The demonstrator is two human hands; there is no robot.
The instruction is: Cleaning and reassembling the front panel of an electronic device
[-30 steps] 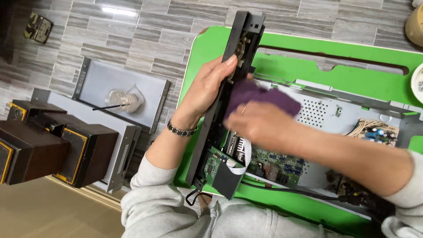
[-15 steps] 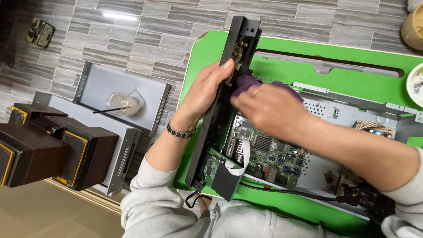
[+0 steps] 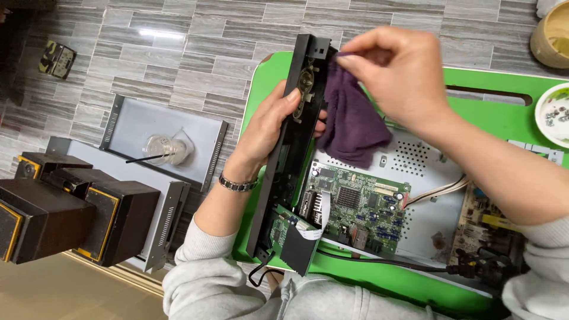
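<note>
Your left hand wraps around the long black front panel, thumb on the near face and fingers curled behind its edge, so the grip is closed firmly on the panel about midway along its length. The panel stands on its long edge, tilted up from the green table, its far end reaching past your fingers toward the tiled floor. Your right hand is just beside that far end, fingertips pressed together and pinching a purple cloth; the pinch sits right against the panel's inner face, and the rest of the cloth hangs loosely down from it, draping toward the grey metal chassis. Below the cloth, nearer to you than either grip, lies a green circuit board mounted on that chassis, with a white flat ribbon cable leading from it to the panel's near end. A black cable runs along the chassis edge closest to your body. Outward of your left wrist, which wears a metal bracelet, a grey metal cover lies on the floor with a clear cup resting on it, and beyond that stand dark wooden speaker boxes. Past your right hand, a white bowl of small screws sits on the table.
</note>
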